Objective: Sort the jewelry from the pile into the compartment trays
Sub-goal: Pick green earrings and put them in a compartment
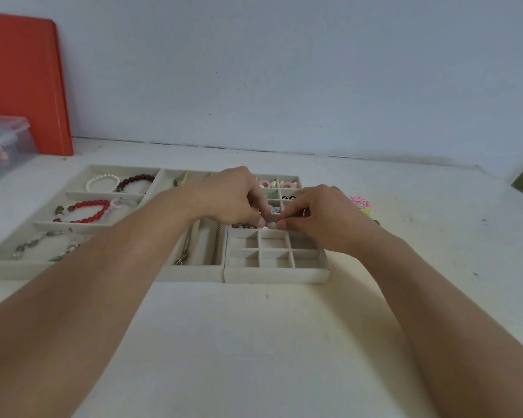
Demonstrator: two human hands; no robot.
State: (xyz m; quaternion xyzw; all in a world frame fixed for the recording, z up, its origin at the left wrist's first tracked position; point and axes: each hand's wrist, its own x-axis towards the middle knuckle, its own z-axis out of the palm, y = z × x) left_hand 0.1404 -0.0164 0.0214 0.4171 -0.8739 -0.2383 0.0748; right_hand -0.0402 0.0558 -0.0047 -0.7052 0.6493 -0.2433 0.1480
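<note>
Three beige compartment trays stand side by side on the white table. The left tray (3, 268) holds bracelets: a white pearl one (101, 181), a dark red one (135, 181), a red bead one (92, 211) and a silver one (43, 244). The middle tray (194, 271) holds chains (215, 245). Small pieces fill the far cells of the right grid tray (277, 274). Above that grid, my left hand (233, 197) and my right hand (317, 211) meet fingertip to fingertip and pinch a small pale piece (271, 226) between them.
A small pink and yellow pile of jewelry (361, 203) lies right of the grid tray. An orange board (24, 86) leans on the wall at the far left, with a clear plastic box (3, 143) in front of it.
</note>
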